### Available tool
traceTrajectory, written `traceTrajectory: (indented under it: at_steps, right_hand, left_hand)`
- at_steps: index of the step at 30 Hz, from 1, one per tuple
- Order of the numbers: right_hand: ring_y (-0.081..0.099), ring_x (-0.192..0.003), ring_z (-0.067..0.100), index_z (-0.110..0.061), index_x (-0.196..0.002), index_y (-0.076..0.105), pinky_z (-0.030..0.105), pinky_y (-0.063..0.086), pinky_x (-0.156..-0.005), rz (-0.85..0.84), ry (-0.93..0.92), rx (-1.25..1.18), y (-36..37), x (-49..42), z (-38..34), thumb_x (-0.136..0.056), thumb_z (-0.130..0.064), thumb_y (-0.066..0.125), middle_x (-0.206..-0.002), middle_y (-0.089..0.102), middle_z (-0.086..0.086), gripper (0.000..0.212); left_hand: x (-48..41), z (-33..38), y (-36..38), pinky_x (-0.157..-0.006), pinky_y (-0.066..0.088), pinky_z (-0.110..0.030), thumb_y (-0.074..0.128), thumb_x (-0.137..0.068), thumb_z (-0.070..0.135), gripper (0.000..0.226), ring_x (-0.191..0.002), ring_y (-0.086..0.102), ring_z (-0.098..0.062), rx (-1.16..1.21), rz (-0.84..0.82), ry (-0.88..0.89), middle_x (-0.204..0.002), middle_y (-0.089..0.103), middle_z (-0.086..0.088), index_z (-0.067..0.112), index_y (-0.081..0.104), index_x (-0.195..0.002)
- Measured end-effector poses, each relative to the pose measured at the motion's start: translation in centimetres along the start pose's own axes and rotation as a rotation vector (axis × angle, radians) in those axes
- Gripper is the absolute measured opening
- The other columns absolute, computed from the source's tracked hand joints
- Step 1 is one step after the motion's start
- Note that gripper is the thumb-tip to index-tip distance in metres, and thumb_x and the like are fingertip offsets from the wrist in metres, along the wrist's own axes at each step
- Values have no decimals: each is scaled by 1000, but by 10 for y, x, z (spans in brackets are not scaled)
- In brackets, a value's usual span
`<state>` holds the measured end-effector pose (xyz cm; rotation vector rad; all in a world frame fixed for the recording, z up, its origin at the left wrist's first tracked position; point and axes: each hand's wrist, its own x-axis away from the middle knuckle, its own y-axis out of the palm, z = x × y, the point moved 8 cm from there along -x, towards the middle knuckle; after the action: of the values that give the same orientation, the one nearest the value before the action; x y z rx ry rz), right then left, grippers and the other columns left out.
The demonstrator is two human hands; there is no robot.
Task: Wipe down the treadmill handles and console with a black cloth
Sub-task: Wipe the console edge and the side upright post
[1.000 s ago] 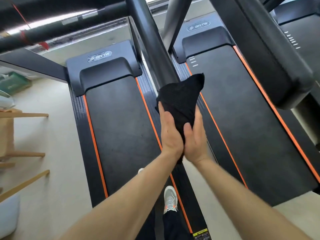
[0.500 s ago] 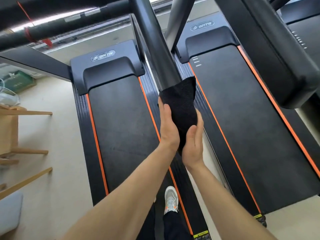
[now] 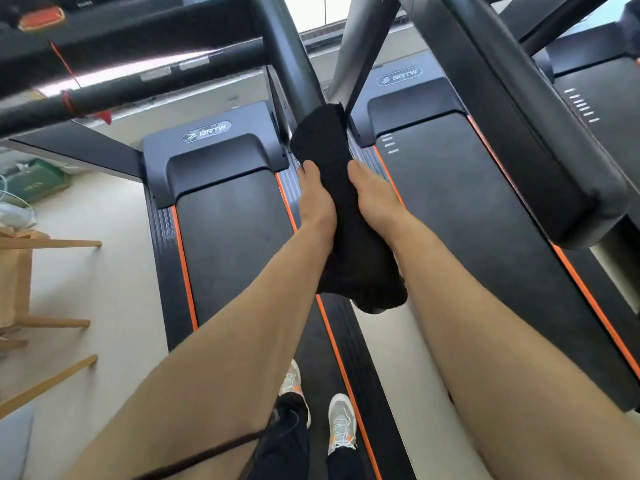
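Note:
A black cloth [image 3: 343,209] is wrapped around the right handrail [image 3: 287,64] of the treadmill I stand on. My left hand [image 3: 315,199] presses the cloth from the left and my right hand [image 3: 372,199] presses it from the right. The cloth's lower end hangs loose between my forearms. The rail under the cloth is hidden. The dark crossbar [image 3: 131,88] of the console, with a red safety cord [image 3: 69,98], runs across the upper left. An orange button [image 3: 41,17] shows at the top left corner.
A second treadmill [image 3: 467,209] stands close on the right, its thick black handrail [image 3: 519,116] slanting overhead. My two shoes [image 3: 341,424] rest on the belt edge below. Wooden furniture [image 3: 20,278] and a green crate [image 3: 38,180] sit on the floor at left.
Both hands have slid with the cloth farther up the rail, away from me. The cloth now stretches long between the palms, with its tail hanging lower.

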<state>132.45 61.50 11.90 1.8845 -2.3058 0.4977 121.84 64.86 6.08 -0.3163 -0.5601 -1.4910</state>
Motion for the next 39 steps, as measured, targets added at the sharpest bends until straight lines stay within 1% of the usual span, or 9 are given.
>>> traceTrajectory:
  at_steps: [3, 6, 10, 18, 23, 26, 29, 35, 39]
  right_hand:
    - [52, -80, -34, -30, -125, 49, -4, 38, -76, -4, -11, -94, -4, 31, 11, -110, -16, 37, -104, 56, -29, 23]
    - [61, -118, -4, -24, -140, 56, 26, 46, -108, 62, 36, -217, -6, 72, 48, -109, -20, 39, -128, 67, -16, 36]
    - [50, -135, 8, -34, -147, 46, 45, 37, -116, 176, 101, -219, 2, 122, 82, -101, -48, 39, -145, 55, -11, 48]
    - [58, -97, -24, -27, -132, 53, 0, 40, -84, 27, 17, -123, -7, 52, 26, -110, -14, 36, -113, 62, -25, 31]
    - [64, -110, 8, -22, -122, 65, 35, 50, -102, 159, 28, 58, -12, 41, 31, -102, -33, 49, -116, 70, -9, 29]
    - [60, -108, 12, -21, -117, 61, 32, 49, -96, 357, 16, 69, -20, 88, 33, -93, -33, 66, -116, 64, -4, 27]
    - [61, -96, 15, -24, -116, 51, 33, 50, -84, 429, 17, 83, -28, 127, 26, -83, -27, 78, -102, 62, -2, 43]
    - [69, -98, 11, -27, -129, 56, 30, 53, -86, -32, 42, 156, 13, 149, 0, -72, -27, 84, -106, 72, -6, 64]
    - [74, -91, 19, -14, -109, 73, 26, 55, -69, -291, 230, -182, 40, 171, -20, -94, -40, 64, -99, 78, 5, 31]
  left_hand:
    - [9, -29, -6, -107, 49, -43, 52, -76, 71, 80, -118, 66, -22, 75, -3, -5, -128, 70, -3, 22, 61, -137]
    - [36, -75, -10, -112, 44, -43, 58, -68, 83, 90, -125, 62, -20, 107, -4, -78, -134, 67, 2, 28, 59, -139]
    - [91, -112, -18, -118, 34, -39, 44, -74, 88, 86, -133, 54, -11, 39, -48, -145, -141, 60, 10, 36, 54, -143]
    - [36, -33, -6, -116, 35, -44, 27, -76, 78, 83, -130, 53, -18, -171, -24, -76, -141, 57, 6, 35, 47, -144]
    - [59, -2, -26, -106, 45, -43, 44, -103, 44, 36, -113, 59, -17, -343, -23, 116, -121, 63, 3, 23, 53, -130]
    - [85, -11, -55, -102, 50, -41, 63, -95, 40, 40, -111, 64, -19, -405, -37, 3, -121, 66, 4, 21, 57, -130]
    - [114, 1, -72, -85, 57, -40, 72, -89, 27, 8, -94, 70, -23, -533, -63, 68, -95, 73, 0, 24, 67, -94]
    - [175, 55, -98, -67, 40, -27, 75, -88, 21, 25, -70, 53, -9, -708, -93, 272, -73, 57, 7, 24, 54, -75]
    - [204, 89, -119, -81, 54, -40, 73, -90, 26, 10, -86, 68, -19, -802, -136, 350, -86, 71, -1, 17, 69, -94]
